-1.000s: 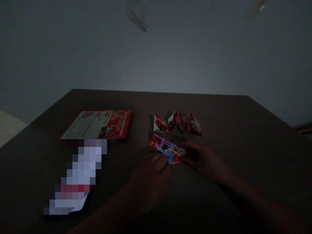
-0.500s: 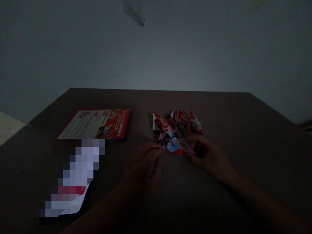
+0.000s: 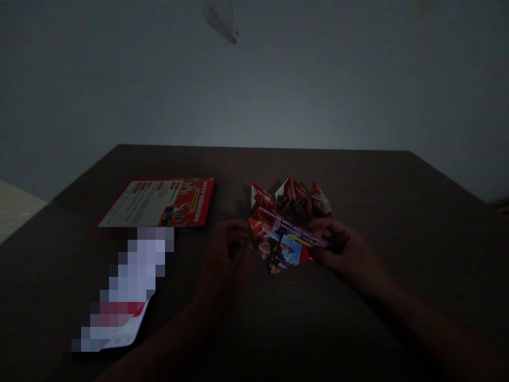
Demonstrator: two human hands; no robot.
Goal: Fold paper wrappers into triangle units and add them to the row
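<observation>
While the dim light hides much, the dark desk [image 3: 397,212] shows broad bare room along its right edge, its far edge and the near middle. A red and white leaflet [image 3: 159,202] lies flat towards the far left corner, and a pale sheet [image 3: 127,334] lies near the left front edge, just in front of it. The left hand [image 3: 226,260] sits mid-desk with fingers curled just beside the left edge of a colourful paper [image 3: 284,244]; whether it grips cannot be told. The right hand [image 3: 345,252] reaches in from the near right corner, pinching the paper's right end. Half-folded, the paper lies centre-desk, just in front of a row of small paper triangles [image 3: 292,196].
</observation>
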